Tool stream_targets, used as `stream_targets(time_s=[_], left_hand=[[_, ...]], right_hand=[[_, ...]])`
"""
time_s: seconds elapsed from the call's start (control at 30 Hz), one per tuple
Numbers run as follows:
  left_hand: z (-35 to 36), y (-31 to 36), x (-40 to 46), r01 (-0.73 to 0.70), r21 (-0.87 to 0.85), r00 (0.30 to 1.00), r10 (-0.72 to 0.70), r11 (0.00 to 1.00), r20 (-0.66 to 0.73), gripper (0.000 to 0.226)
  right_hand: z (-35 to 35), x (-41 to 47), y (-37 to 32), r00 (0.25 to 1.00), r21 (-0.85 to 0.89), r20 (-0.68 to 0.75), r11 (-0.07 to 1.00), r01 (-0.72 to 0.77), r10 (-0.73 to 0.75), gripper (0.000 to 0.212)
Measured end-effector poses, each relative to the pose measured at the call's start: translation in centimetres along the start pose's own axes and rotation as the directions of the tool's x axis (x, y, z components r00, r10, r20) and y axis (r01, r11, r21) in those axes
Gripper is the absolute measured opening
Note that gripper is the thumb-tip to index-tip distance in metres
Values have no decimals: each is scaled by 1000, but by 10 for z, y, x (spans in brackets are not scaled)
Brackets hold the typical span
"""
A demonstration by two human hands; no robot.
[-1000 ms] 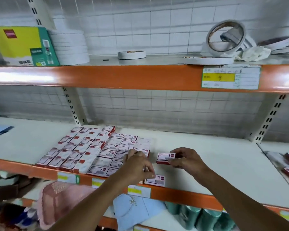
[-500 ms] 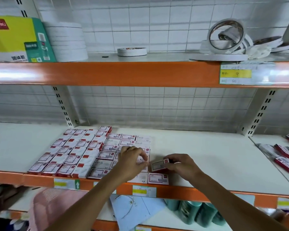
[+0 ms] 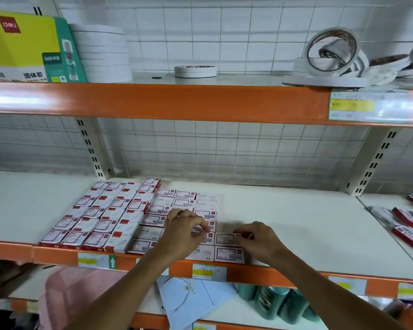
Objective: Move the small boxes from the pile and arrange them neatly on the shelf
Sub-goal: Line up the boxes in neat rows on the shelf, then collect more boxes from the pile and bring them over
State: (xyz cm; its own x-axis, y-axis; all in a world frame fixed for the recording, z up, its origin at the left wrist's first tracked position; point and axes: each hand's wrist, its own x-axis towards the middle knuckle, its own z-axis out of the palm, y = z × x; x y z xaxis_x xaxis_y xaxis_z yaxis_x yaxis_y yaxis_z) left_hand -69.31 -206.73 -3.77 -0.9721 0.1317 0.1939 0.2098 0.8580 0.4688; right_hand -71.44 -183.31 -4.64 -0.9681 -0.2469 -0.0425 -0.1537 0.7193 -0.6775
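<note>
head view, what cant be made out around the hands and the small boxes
- Head view: the boxes under the left hand are hidden by it.
- The right hand covers the right end of the box being set down; whether it pinches or only presses is unclear.
- Print on the small boxes is too small and blurred to read, beyond "STAPLES" on a few.
- The loose boxes at far right are cut off by the frame edge.
</note>
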Motion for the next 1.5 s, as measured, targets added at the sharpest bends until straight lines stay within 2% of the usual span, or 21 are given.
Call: stream_targets(time_s=[0.2,0.37,0.53,0.77,0.97,1.1,1.33,1.5], left_hand=[[3,9,4,-17,-27,1000,17,999,26,14],[7,34,14,-98,-76,991,105,992,85,14],[24,78,25,-193,-154,967,214,969,137,16],[65,166,42,-312,-200,914,351,929,202,15],[108,258,48,-395,-246,865,448,885,224,17],[140,312,50,-427,-266,835,490,864,251,15],[192,390,45,-449,-307,810,527,839,257,17],[222,433,44,-453,-316,803,535,834,261,20]], right_hand=[[-4,-3,3,997,36,-44,997,-62,64,28],[-23,-17,17,992,14,-97,997,-78,79,26],[-53,-47,43,977,63,-172,991,-115,125,23],[-115,-97,90,941,79,-291,985,-155,171,21],[-173,-154,147,903,27,-349,966,-256,249,21],[-207,-192,180,876,49,-365,946,-319,314,21],[-256,-248,233,836,-3,-435,928,-373,335,19],[-281,-278,265,792,-23,-477,895,-446,382,25]])
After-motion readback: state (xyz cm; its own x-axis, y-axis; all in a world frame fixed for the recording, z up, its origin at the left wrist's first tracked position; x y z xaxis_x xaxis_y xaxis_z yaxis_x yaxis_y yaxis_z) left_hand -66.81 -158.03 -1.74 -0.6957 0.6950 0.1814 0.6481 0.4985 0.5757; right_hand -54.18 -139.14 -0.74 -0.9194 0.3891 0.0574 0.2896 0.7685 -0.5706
